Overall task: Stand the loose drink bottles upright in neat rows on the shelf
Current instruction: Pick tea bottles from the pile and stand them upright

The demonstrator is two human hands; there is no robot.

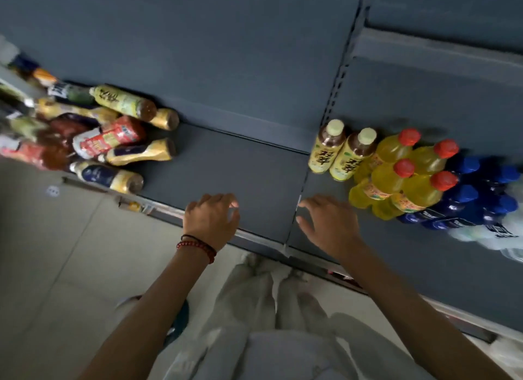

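Empty between placements, left hand (210,219) loosely curled, right hand (328,225) splayed above the shelf (254,167); next probably means fetching a toppled bottle (110,178).

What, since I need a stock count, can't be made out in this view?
Head view:
- Pile of lying bottles: overlapping and cut by the left edge, so no count.
- White bottles: blurred, cut by the right edge.
- Blue-capped bottles: labels dark and blurred, unreadable.
- Shelf-edge tag: too small to read.
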